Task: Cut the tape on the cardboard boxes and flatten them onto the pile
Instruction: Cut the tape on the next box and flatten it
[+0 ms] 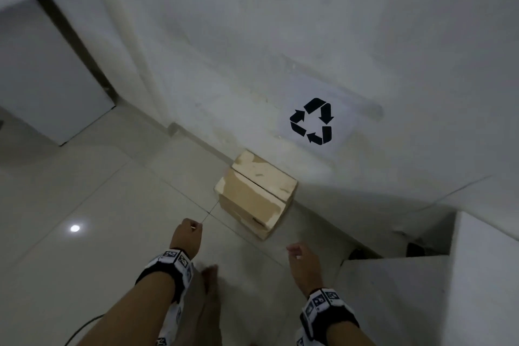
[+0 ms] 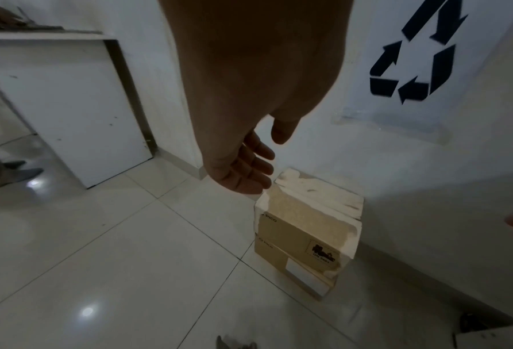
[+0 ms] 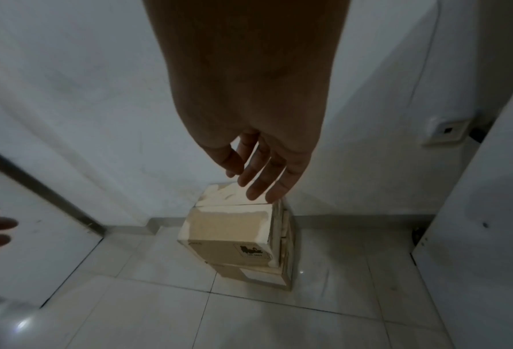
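A stack of brown cardboard [image 1: 255, 194] lies on the tiled floor against the white wall, under a recycling sign [image 1: 311, 121]. Its top piece shows torn pale patches, a split down the middle and a printed label [image 2: 323, 253]; layered edges show on its side [image 3: 282, 236]. My left hand [image 1: 186, 233] hangs in the air short of the stack's near-left corner, fingers relaxed and holding nothing [image 2: 243, 165]. My right hand [image 1: 297, 255] hovers to the right, closer to me, fingers straight and spread, also holding nothing [image 3: 258, 174]. Neither hand touches the cardboard.
A white cabinet [image 1: 47, 78] stands at the left and white furniture [image 1: 477, 275] at the right, close to the stack. My bare foot [image 1: 209, 275] is on the tiles below the hands. Another person's shoes [image 2: 13, 172] show far left. A wall socket [image 3: 446, 129] sits at the right.
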Demonstrator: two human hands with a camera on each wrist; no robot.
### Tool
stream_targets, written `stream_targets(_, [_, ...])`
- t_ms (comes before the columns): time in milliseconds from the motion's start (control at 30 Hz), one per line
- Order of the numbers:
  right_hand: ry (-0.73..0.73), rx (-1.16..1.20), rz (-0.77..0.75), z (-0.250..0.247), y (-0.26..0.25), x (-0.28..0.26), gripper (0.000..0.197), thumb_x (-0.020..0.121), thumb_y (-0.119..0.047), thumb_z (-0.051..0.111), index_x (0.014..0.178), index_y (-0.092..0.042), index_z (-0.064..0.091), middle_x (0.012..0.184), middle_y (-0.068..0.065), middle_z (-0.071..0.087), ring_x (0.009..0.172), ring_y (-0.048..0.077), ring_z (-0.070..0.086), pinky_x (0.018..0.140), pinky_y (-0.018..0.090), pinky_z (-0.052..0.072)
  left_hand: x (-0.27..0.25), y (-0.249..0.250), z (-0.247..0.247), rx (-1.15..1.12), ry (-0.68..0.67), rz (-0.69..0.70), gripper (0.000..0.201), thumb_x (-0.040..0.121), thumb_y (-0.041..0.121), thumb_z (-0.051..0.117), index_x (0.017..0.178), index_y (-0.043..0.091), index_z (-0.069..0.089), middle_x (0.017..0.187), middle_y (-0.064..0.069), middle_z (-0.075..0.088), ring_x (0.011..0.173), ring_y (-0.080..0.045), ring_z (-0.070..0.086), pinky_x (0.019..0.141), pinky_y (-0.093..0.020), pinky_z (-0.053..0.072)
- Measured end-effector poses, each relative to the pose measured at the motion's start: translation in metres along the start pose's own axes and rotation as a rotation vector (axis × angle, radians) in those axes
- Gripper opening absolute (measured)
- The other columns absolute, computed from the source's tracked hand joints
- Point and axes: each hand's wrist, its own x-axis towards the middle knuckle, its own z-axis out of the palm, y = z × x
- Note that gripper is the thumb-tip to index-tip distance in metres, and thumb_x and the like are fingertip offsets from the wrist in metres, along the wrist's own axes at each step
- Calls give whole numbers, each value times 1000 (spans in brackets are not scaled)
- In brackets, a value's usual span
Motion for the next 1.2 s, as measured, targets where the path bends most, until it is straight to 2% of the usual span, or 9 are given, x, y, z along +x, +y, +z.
stream_targets(333, [85, 109, 337, 57, 9, 139, 7, 98, -13, 55, 100, -16, 61, 103, 13, 64, 95, 36, 62, 85, 48, 53, 195, 37, 26, 102, -112, -67, 37, 97, 23, 53, 118, -8, 54, 122, -27, 56, 113, -39, 53, 92, -38, 42])
stream_targets(433, [97, 169, 441, 75, 21, 189, 16, 99, -14, 54, 113, -11, 60, 116, 23, 62, 100, 42, 60, 84, 49, 51, 250, 45, 51, 119, -126, -90, 46, 94, 29, 57, 125, -6, 52, 130, -28, 50, 120, -39, 48, 98, -39, 39])
stream_targets(533, [82, 182, 512, 95, 32, 241, 41, 100, -22, 54, 136, -5, 48, 135, 19, 53, 119, 37, 53, 87, 34, 43, 302, 48, 83, 99, -146, -87, 59, 93, 33, 59, 137, -3, 42, 140, -26, 39, 127, -39, 42, 106, -42, 36])
stream_targets(700, [141, 262, 505, 130, 57, 302, 66, 99, -39, 54, 151, -7, 29, 151, 14, 39, 133, 34, 45, 103, 40, 39, 366, 45, 131, 11, -253, -102, 73, 95, 37, 55, 149, 1, 21, 153, -20, 27, 138, -34, 32, 108, -38, 30])
stream_targets(767, [183, 296, 497, 141, 68, 317, 63, 98, -41, 54, 148, -7, 36, 147, 13, 45, 131, 33, 47, 105, 40, 40, 380, 43, 144, -19, -316, -115, 82, 91, 46, 57, 149, 0, 21, 153, -20, 28, 138, -34, 32, 109, -39, 29])
stream_targets(833, [205, 308, 487, 147, 75, 325, 58, 98, -42, 54, 143, -8, 42, 141, 13, 50, 127, 33, 50, 104, 43, 41, 386, 41, 152, -23, -379, -137, 93, 74, 57, 60, 141, -4, 38, 142, -23, 44, 127, -35, 45, 102, -39, 37])
stream_targets(967, [200, 330, 481, 142, 79, 309, 56, 97, -43, 55, 141, -10, 46, 136, 12, 55, 122, 33, 54, 102, 46, 45, 375, 38, 152, -25, -394, -120, 52, 95, 36, 53, 129, -3, 53, 127, -20, 57, 111, -32, 54, 85, -30, 36])
stream_targets(1067, [222, 304, 485, 120, 63, 268, 54, 98, -36, 55, 143, -8, 43, 139, 13, 53, 123, 33, 52, 102, 42, 44, 340, 43, 130, 17, -393, -103, 54, 97, 38, 48, 134, -1, 48, 134, -20, 52, 121, -34, 49, 90, -31, 34])
stream_targets(1200, [229, 286, 469, 79, 36, 193, 51, 98, -30, 58, 142, -8, 43, 142, 13, 50, 126, 32, 49, 104, 41, 41, 270, 64, 91, 43, -373, -63, 51, 97, 35, 50, 129, -5, 46, 127, -21, 51, 117, -34, 49, 86, -31, 33])
